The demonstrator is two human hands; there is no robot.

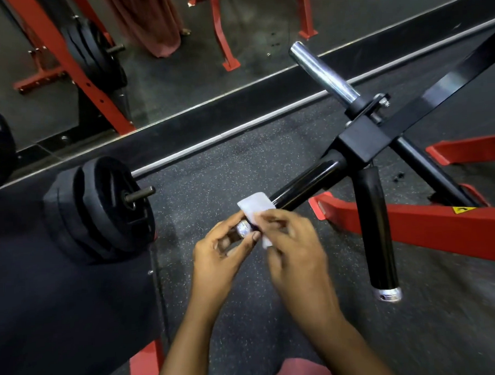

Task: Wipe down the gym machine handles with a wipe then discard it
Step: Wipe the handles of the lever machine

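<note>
Early, by my read: left hand [220, 246] and right hand [295, 242] pinch wipe [255, 207] round near handle [305, 183]; downward handle [380, 232] and discarding remain.

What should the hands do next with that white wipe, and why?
Probably slide the wipe further up the black handle. The wipe covers only the end near the silver cap, where the left hand holds the black handle and the right hand pinches the wipe; the rest lies bare.
</note>
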